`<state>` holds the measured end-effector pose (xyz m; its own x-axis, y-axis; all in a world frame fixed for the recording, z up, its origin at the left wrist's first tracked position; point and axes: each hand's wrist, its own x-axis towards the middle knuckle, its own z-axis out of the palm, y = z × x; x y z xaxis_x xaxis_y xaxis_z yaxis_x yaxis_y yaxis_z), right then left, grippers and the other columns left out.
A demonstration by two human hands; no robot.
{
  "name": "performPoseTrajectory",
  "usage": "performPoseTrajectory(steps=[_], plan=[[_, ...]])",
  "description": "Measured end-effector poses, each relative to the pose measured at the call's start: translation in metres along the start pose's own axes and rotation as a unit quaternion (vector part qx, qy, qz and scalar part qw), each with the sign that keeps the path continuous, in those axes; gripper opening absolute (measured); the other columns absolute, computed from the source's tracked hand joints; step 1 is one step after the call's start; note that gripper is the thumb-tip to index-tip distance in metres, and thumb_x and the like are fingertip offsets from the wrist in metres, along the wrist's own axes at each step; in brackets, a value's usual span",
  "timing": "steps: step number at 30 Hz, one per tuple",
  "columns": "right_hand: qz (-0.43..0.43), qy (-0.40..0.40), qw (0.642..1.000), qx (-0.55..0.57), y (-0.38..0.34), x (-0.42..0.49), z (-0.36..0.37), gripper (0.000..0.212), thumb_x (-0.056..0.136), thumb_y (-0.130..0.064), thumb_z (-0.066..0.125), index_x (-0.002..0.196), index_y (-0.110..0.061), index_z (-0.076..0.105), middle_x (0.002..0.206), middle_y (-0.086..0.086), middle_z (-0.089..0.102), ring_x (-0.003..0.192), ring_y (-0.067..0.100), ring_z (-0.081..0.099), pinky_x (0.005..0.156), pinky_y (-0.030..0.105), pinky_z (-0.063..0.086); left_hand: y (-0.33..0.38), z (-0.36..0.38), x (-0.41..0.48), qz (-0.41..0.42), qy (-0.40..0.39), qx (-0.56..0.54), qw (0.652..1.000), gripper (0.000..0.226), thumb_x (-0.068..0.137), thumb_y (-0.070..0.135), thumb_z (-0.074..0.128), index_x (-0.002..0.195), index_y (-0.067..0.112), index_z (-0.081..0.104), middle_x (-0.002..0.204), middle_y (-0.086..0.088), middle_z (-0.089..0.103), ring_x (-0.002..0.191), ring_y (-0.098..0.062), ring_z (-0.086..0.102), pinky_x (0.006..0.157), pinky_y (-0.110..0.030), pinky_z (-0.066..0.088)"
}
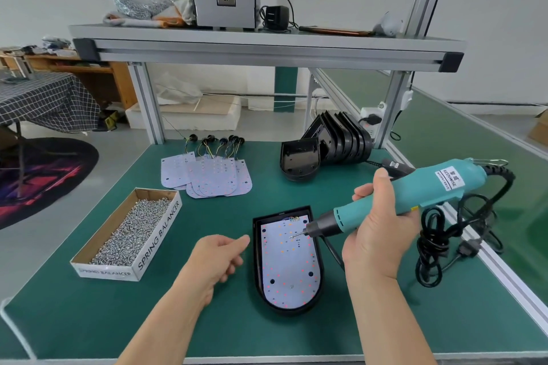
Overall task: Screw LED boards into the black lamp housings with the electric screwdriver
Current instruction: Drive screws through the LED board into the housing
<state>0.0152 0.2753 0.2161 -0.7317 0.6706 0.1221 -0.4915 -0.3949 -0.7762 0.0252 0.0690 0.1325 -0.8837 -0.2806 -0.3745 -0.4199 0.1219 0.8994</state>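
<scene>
Your right hand (pixel 376 228) grasps the teal electric screwdriver (pixel 415 195), its bit tip low over the upper part of the white LED board (pixel 287 264). The board is seated in the black plastic lamp housing (pixel 256 249) on the green mat (pixel 207 329). Your left hand (pixel 218 259) is loosely curled and holds nothing, just left of the housing. The cardboard box of silver screws (pixel 127 234) lies further left.

Screw box (pixel 127 234): left on the tabletop (pixel 89 320).
Spare boards (pixel 207 175): far, behind the box.
Open housing (pixel 256 261): near centre, board (pixel 289 270) inside.
Housing stack (pixel 338 139): far right.
</scene>
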Motion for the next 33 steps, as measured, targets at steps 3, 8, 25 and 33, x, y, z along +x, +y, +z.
performPoseTrajectory(steps=[3, 8, 25, 33], plan=[[-0.011, -0.022, 1.000, -0.012, 0.003, 0.008, 0.007, 0.017, 0.085, -0.027, 0.072, 0.075, -0.025, 0.059, 0.061, -0.002, 0.062, 0.061, 0.014, 0.058, 0.065, 0.024, 0.050, 0.007, 0.010, 0.005, -0.018, -0.039, 0.094, 0.995, 0.048, 0.081, 0.045, 0.078, 0.068, 0.010, 0.048, 0.058, -0.003, 0.046, 0.046, -0.016, 0.028, 0.043, -0.020, 0.021], [-0.034, -0.068, 0.996, -0.049, 0.017, 0.018, 0.022, 0.021, 0.085, -0.028, 0.072, 0.074, -0.018, 0.057, 0.058, -0.002, 0.061, 0.057, 0.011, 0.058, 0.058, 0.020, 0.049, 0.021, 0.037, 0.012, -0.012, -0.053, 0.166, 0.985, 0.055, 0.073, 0.041, 0.083, 0.069, 0.018, 0.034, 0.062, 0.001, 0.027, 0.051, -0.015, 0.022, 0.046, -0.027, 0.015], [-0.071, -0.202, 0.965, -0.151, 0.074, 0.015, 0.050, 0.028, 0.083, -0.033, 0.072, 0.077, -0.009, 0.059, 0.060, 0.003, 0.059, 0.057, 0.019, 0.057, 0.058, 0.038, 0.053, 0.012, 0.055, 0.022, -0.029, -0.115, -0.009, 0.993, 0.032, 0.059, 0.022, 0.076, 0.090, 0.014, 0.078, 0.087, 0.001, 0.079, 0.089, -0.021, 0.075, 0.095, -0.042, 0.056], [-0.080, -0.213, 0.960, -0.162, 0.080, 0.016, 0.052, 0.037, 0.080, -0.040, 0.071, 0.077, -0.006, 0.057, 0.064, 0.014, 0.059, 0.061, 0.039, 0.056, 0.060, 0.048, 0.053, 0.013, 0.057, 0.022, -0.027, -0.109, -0.014, 0.994, 0.038, 0.054, 0.023, 0.075, 0.090, 0.014, 0.078, 0.088, 0.000, 0.079, 0.090, -0.022, 0.075, 0.095, -0.042, 0.056]])
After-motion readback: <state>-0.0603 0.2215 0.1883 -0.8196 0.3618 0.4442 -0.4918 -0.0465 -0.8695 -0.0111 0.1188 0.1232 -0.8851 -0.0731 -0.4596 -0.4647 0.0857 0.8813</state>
